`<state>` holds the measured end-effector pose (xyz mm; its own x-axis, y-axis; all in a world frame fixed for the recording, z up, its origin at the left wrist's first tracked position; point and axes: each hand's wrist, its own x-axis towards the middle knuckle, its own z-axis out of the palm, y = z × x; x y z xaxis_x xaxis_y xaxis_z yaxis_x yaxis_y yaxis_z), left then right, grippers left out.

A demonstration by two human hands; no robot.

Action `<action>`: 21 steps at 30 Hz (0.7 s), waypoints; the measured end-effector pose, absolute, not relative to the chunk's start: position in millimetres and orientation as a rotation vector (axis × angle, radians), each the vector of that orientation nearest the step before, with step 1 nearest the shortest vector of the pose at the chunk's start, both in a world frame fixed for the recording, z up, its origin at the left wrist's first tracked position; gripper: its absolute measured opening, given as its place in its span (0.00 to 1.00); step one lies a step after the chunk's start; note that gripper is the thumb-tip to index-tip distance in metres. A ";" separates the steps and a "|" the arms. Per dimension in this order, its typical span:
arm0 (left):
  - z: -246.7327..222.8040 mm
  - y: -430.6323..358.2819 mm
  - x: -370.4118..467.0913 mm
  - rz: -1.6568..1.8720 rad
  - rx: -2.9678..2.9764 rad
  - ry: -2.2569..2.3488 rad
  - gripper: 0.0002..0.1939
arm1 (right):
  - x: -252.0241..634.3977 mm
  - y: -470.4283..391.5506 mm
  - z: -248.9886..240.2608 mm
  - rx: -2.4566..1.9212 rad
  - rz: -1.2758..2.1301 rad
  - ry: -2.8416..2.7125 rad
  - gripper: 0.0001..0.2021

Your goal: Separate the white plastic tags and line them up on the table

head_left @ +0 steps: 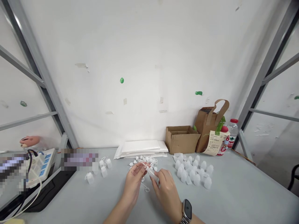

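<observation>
In the middle of the desk, my right hand (166, 184) is closed around a small translucent squeeze bottle (152, 173), held tilted with its neck toward my left hand. My left hand (134, 180) pinches a white cap with a thin strap at the bottle's neck; the fingers partly hide it. Behind my hands lies a pile of loose white caps (152, 161) with straps and rings. One strapped cap (147, 189) rests on the desk between my wrists. Several uncapped translucent bottles (196, 179) stand and lie to the right. Several capped bottles (104, 171) stand at the left.
White flat envelopes (142, 146) are stacked by the wall. Beside them are an open cardboard box (183, 143), a brown paper bag (202, 127) and a red-capped water bottle (232, 132). A power strip (44, 166) with cables and a black mat (52, 191) occupy the left.
</observation>
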<state>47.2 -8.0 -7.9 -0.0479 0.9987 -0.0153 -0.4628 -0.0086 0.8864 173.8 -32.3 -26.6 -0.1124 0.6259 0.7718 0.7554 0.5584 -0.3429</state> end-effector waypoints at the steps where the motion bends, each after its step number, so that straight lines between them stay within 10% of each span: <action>1: -7.9 -8.0 47.1 1.437 0.814 0.876 0.14 | 173.5 -32.8 -25.6 -1.133 -0.120 -1.801 0.07; 11: -6.1 -2.7 42.3 1.451 0.837 0.918 0.17 | 178.4 -17.5 -7.5 -0.883 1.783 -1.076 0.23; 21: -5.6 1.0 35.2 1.390 0.910 0.979 0.15 | 179.4 -18.4 -6.4 -0.937 1.679 -1.078 0.22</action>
